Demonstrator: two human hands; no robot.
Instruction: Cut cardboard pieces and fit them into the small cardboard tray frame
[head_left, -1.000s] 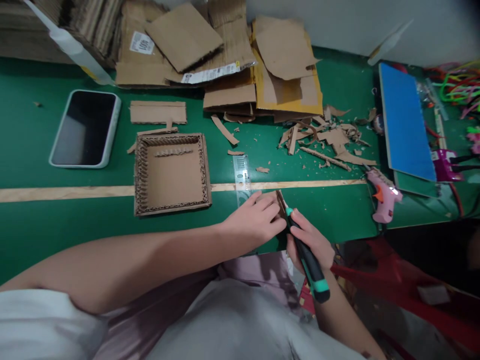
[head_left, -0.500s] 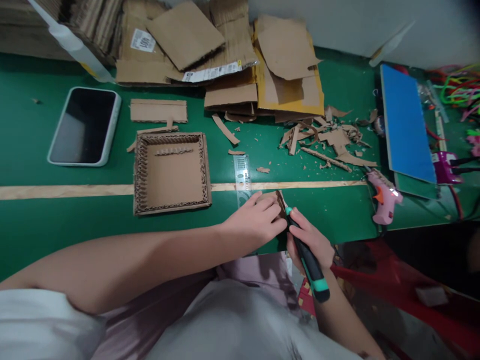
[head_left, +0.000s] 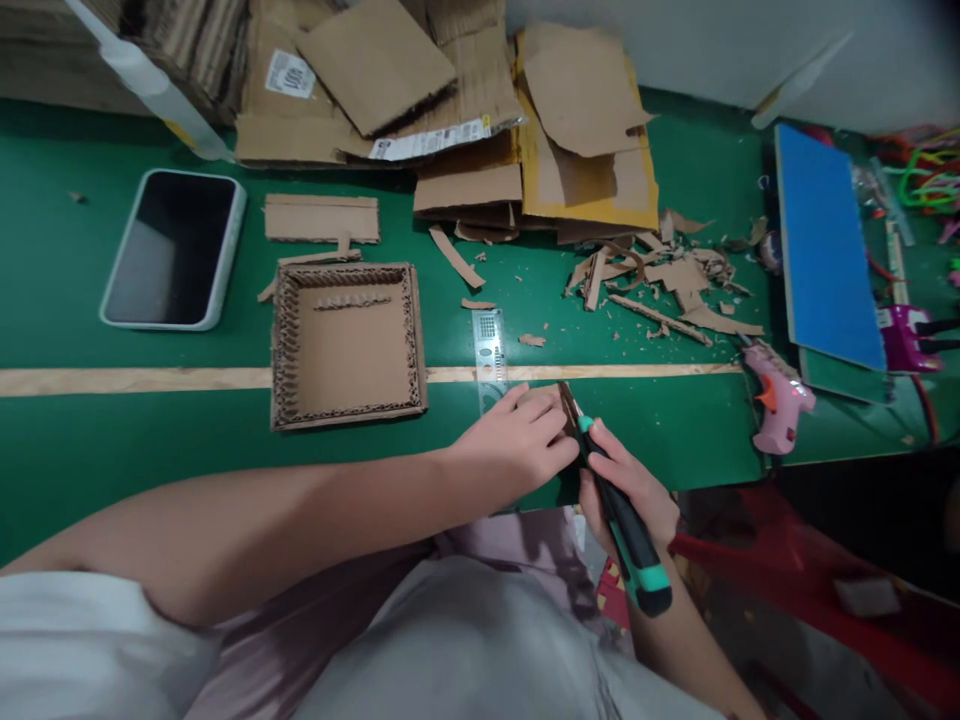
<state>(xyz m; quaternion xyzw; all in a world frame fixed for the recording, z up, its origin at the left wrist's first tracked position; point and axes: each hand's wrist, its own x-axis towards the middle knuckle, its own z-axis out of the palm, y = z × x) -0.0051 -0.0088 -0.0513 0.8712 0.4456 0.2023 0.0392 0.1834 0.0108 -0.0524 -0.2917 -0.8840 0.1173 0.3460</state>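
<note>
Near the table's front edge, my left hand (head_left: 517, 440) is closed over a small piece of cardboard (head_left: 553, 394), most of which the fingers hide. My right hand (head_left: 634, 490) is wrapped round the thick black and green handle of a craft knife (head_left: 621, 515). Its thin tip touches or lies right beside the cardboard's right edge; I cannot tell which. A clear plastic ruler (head_left: 489, 350) lies just beyond my left hand. Left of it sits a square cardboard tray (head_left: 349, 408) with corrugated inner walls.
A phone (head_left: 176, 250) lies at the left. Stacked cardboard (head_left: 382, 70) fills the back, with cardboard scraps (head_left: 675, 285) in front of it to the right. A pink glue gun (head_left: 780, 400) and a blue board (head_left: 825, 250) are at the right of the green table (head_left: 150, 430).
The craft knife and my right hand have shifted slightly right and down along the cardboard's edge. My left hand keeps its hold. The whole view has shifted a little.
</note>
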